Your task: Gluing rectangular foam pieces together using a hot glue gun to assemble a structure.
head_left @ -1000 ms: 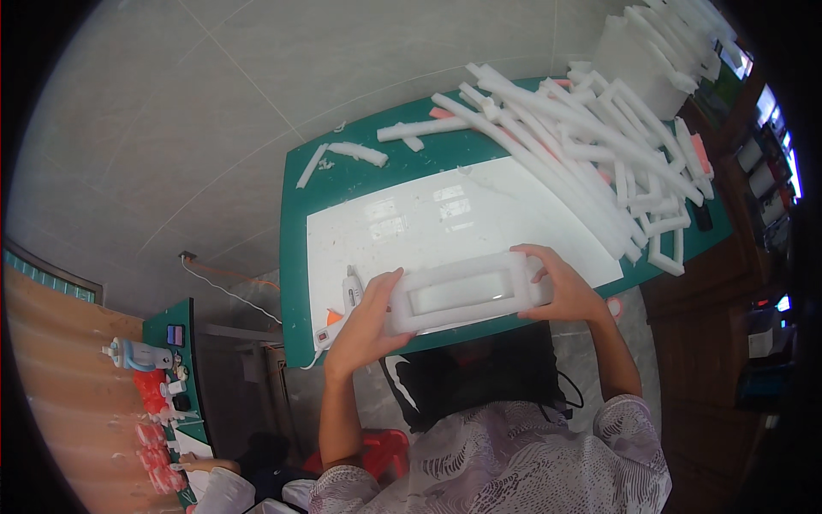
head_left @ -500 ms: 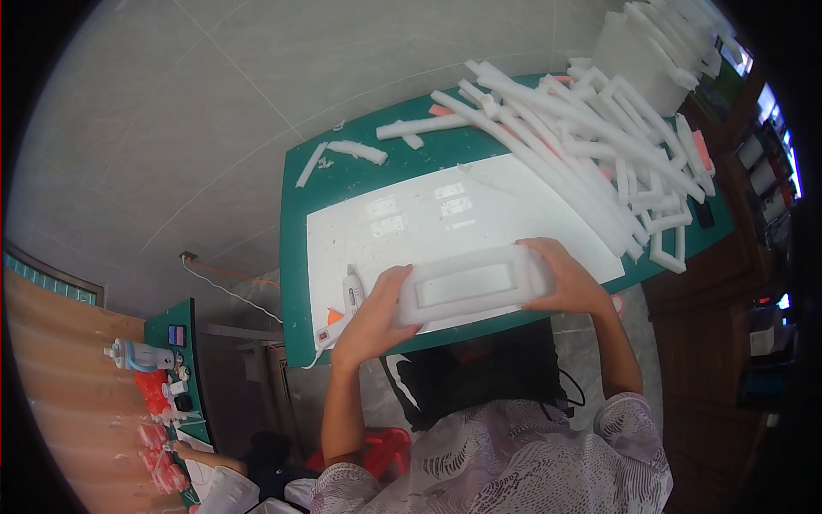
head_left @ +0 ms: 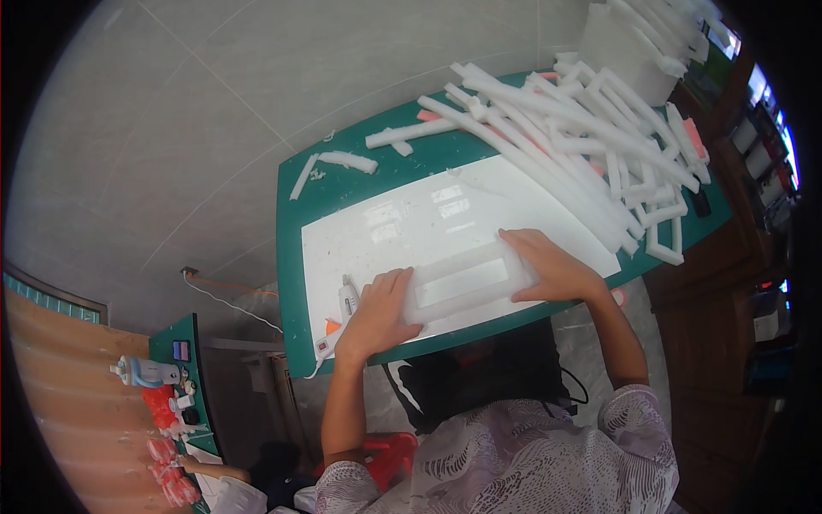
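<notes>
A white foam frame [head_left: 469,299], rectangular with a long opening in its middle, is held level between my hands, low over a white board [head_left: 368,244]. My left hand [head_left: 379,313] closes on its left end, thumb at the near edge and fingers at the far side. Around the right end curls my right hand [head_left: 555,270], fingers stretched along the far corner and thumb near the front. Whether the frame touches the board I cannot tell. Just left of my left hand lies a white glue gun [head_left: 346,301] with an orange part.
Long white foam strips [head_left: 548,154] and angled foam pieces are heaped on the right of the green table [head_left: 293,274]. Foam scraps [head_left: 348,161] lie at the far left. A black chair [head_left: 479,368] stands before me. Another person's arm [head_left: 214,468] is at a side table, lower left.
The foam frame has come down toward the board and tilted slightly, its right end farther away. Both hands moved with it, and the right hand's fingers lie flatter. The whole view has shifted a little.
</notes>
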The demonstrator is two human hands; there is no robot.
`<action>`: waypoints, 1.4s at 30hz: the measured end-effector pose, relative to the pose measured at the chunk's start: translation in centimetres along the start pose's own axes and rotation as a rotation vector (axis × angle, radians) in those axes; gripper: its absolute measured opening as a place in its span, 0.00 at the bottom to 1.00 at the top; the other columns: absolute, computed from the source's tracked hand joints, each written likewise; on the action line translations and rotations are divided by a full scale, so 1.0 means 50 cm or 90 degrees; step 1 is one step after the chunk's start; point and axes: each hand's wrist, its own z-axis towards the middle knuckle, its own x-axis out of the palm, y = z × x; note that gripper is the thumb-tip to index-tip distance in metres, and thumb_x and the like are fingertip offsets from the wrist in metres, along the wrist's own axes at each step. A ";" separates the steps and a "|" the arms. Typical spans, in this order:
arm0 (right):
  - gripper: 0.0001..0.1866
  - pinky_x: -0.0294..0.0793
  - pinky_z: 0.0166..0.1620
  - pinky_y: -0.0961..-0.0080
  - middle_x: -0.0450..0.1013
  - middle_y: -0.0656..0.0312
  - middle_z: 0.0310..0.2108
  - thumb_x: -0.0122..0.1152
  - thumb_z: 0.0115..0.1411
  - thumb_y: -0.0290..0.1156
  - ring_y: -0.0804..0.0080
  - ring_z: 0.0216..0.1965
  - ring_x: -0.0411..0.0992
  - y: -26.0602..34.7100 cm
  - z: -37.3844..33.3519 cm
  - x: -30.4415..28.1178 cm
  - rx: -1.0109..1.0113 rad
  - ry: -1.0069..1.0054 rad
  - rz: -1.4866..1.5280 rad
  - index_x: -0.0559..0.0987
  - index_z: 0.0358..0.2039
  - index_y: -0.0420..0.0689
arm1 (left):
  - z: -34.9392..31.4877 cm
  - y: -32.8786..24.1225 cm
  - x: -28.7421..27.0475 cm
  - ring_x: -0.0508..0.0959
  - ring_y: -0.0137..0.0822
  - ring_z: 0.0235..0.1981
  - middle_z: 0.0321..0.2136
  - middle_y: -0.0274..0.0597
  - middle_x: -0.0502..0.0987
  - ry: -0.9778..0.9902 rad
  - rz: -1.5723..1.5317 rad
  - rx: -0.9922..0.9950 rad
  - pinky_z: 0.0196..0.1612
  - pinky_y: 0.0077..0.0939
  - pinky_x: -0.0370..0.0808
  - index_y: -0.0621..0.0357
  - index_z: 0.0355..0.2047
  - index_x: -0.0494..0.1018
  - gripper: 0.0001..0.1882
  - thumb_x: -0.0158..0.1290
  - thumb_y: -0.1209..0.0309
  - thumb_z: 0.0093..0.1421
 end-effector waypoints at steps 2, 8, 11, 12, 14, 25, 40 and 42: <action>0.50 0.55 0.67 0.63 0.58 0.41 0.63 0.74 0.46 0.37 0.47 0.65 0.55 -0.007 0.007 0.004 0.014 0.024 0.022 0.59 0.65 0.34 | -0.001 0.006 0.003 0.64 0.56 0.60 0.59 0.59 0.64 0.004 -0.027 -0.004 0.63 0.44 0.61 0.69 0.62 0.58 0.47 0.67 0.62 0.45; 0.51 0.55 0.67 0.64 0.59 0.44 0.63 0.75 0.45 0.39 0.48 0.65 0.56 -0.019 0.007 0.012 0.022 0.019 0.021 0.59 0.66 0.36 | 0.019 -0.026 -0.001 0.64 0.59 0.61 0.59 0.63 0.63 -0.037 -0.036 -0.017 0.63 0.44 0.61 0.72 0.60 0.59 0.48 0.67 0.55 0.47; 0.51 0.56 0.67 0.63 0.60 0.44 0.63 0.75 0.46 0.40 0.48 0.63 0.58 -0.024 0.010 0.015 0.009 0.018 0.024 0.59 0.66 0.37 | 0.026 -0.024 0.014 0.66 0.59 0.58 0.58 0.63 0.65 -0.060 0.018 -0.003 0.63 0.43 0.62 0.67 0.60 0.60 0.47 0.68 0.53 0.48; 0.51 0.56 0.67 0.63 0.60 0.44 0.63 0.75 0.46 0.40 0.48 0.63 0.58 -0.024 0.009 0.014 0.011 0.017 0.023 0.59 0.66 0.37 | 0.028 -0.024 0.015 0.66 0.59 0.58 0.58 0.63 0.65 -0.060 0.018 -0.001 0.63 0.43 0.62 0.67 0.60 0.60 0.47 0.68 0.53 0.48; 0.51 0.58 0.66 0.63 0.62 0.43 0.61 0.75 0.46 0.40 0.48 0.62 0.60 -0.025 0.009 0.018 0.014 0.012 0.021 0.59 0.66 0.37 | 0.030 -0.022 0.018 0.67 0.58 0.57 0.56 0.62 0.66 -0.040 0.001 -0.012 0.62 0.42 0.64 0.67 0.59 0.61 0.44 0.67 0.55 0.50; 0.49 0.61 0.64 0.63 0.64 0.45 0.59 0.77 0.44 0.40 0.49 0.60 0.63 -0.026 0.008 0.014 0.034 0.007 0.038 0.63 0.64 0.39 | 0.028 -0.014 0.023 0.70 0.56 0.51 0.50 0.61 0.69 -0.082 -0.033 0.051 0.57 0.41 0.68 0.72 0.57 0.63 0.41 0.66 0.59 0.50; 0.47 0.59 0.65 0.63 0.64 0.46 0.60 0.76 0.44 0.39 0.48 0.61 0.62 -0.012 0.005 0.009 0.054 0.017 0.032 0.63 0.63 0.39 | 0.027 -0.018 0.024 0.70 0.57 0.53 0.51 0.62 0.70 -0.061 -0.056 0.013 0.57 0.39 0.68 0.67 0.59 0.61 0.42 0.67 0.59 0.51; 0.47 0.59 0.65 0.63 0.63 0.46 0.60 0.76 0.45 0.39 0.49 0.61 0.62 -0.013 0.007 0.011 0.055 0.022 0.028 0.63 0.63 0.39 | 0.026 -0.018 0.025 0.70 0.57 0.52 0.50 0.61 0.70 -0.067 -0.046 0.026 0.57 0.39 0.68 0.69 0.58 0.61 0.42 0.67 0.60 0.50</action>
